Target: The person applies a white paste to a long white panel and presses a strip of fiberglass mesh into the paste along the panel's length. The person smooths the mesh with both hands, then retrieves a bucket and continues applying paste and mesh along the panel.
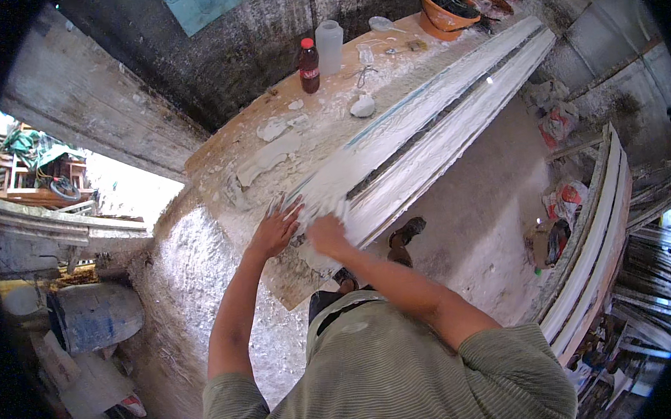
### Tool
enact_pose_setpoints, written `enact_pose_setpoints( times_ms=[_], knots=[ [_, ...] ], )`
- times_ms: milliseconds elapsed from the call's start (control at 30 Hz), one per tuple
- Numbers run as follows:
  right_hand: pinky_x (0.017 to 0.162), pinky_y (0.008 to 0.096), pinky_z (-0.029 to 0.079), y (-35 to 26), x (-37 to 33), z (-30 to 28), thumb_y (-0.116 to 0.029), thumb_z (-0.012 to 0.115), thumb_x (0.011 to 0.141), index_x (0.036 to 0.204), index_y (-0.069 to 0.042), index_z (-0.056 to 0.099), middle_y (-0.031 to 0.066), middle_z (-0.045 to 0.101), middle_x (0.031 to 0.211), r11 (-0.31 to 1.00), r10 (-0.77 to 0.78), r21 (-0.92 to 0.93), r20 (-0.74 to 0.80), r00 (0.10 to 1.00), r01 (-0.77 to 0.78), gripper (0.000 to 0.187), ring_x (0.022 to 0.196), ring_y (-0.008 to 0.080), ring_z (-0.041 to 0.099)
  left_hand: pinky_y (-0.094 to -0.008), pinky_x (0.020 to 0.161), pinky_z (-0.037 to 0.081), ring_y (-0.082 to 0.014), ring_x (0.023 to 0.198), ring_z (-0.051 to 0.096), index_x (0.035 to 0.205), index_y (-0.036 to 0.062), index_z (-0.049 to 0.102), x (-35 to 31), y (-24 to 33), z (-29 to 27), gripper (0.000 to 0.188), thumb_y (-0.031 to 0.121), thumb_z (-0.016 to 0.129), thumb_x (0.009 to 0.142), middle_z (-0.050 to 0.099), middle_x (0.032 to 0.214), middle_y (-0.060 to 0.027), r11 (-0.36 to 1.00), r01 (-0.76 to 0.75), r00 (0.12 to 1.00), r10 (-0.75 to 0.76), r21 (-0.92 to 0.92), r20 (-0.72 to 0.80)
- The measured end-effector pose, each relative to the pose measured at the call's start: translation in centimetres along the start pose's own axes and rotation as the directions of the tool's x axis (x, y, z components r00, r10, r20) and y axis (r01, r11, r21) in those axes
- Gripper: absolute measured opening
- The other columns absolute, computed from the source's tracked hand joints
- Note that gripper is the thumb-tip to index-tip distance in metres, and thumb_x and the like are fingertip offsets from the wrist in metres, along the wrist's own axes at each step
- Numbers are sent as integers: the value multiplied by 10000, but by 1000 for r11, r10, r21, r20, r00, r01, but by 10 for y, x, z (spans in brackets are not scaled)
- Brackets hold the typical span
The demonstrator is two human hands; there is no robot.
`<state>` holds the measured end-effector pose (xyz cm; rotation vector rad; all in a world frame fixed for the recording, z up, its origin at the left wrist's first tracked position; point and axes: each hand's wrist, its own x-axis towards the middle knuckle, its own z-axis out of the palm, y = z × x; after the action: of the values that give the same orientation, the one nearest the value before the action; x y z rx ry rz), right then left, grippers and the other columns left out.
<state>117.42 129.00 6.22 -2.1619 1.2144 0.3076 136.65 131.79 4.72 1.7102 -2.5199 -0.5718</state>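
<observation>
Long white-coated moulding [453,129], head view: it is running diagonally from the centre of the frame to the upper right, lying on the workbench [400,71], with a dark groove dividing its length. Its lower long edge is standing beside the open floor [474,209], right of centre; its upper edge is bordering a powdery strip of bench.

Left hand [277,227], centre: fingers are spreading part-open, white-dusted, reaching to the near end of the moulding; no held object is showing. Right hand [327,229], just beside it: fingers are blurring white against that end; cannot tell how far they are opening or whether they are gripping anything.

Room: the red-capped bottle [309,67] and pale jar [329,47] are standing near the bench's back edge, upper centre, well apart from both hands. The orange bucket [443,18] is sitting near the moulding's far end. A second moulding [595,247] is curving along the right, across the floor.
</observation>
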Motion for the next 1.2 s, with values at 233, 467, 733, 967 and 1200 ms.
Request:
enact_pose_setpoints(
  times_ms=[233,467,733,967,1200],
  knots=[
    [715,530,538,205,82,-114,-267,481,939,987,6,660,215,683,920,983,139,-53,-413,900,-176,330,860,396,674,-499,1207,122,-322,1496,103,1515,246,319,-17,11,-11,506,361,335,1023,139,1629,-10,994,-26,998,19,102,67],
    [748,535,499,145,35,-82,-254,518,894,846,16,671,220,669,835,953,-158,-286,-206,966,95,315,844,405,647,-500,1188,179,-273,1487,174,1463,308,425,12,35,-25,463,406,353,1017,160,1626,-6,981,-64,992,43,183,117],
    [891,538,505,215,38,-156,-370,508,924,1012,46,685,343,580,1123,981,179,105,-180,967,-162,461,1054,463,594,-478,1174,223,-214,1468,233,1452,308,440,209,94,-30,459,416,372,1011,229,1607,6,967,-194,981,194,164,21],
    [771,558,512,451,108,-286,-304,415,973,887,2,685,238,677,859,981,140,-58,-447,883,-185,417,813,414,672,-480,1193,172,-246,1489,165,1484,318,383,426,150,-20,486,457,327,1022,134,1630,-7,963,-196,977,208,182,-45],
    [835,552,472,404,83,-264,-284,494,931,900,27,693,236,667,846,986,166,68,-368,915,-152,371,823,423,634,-538,1184,158,-352,1491,103,1501,292,357,444,154,-10,525,467,358,1005,89,1635,-64,998,-56,998,56,-7,-25]
  ],
)
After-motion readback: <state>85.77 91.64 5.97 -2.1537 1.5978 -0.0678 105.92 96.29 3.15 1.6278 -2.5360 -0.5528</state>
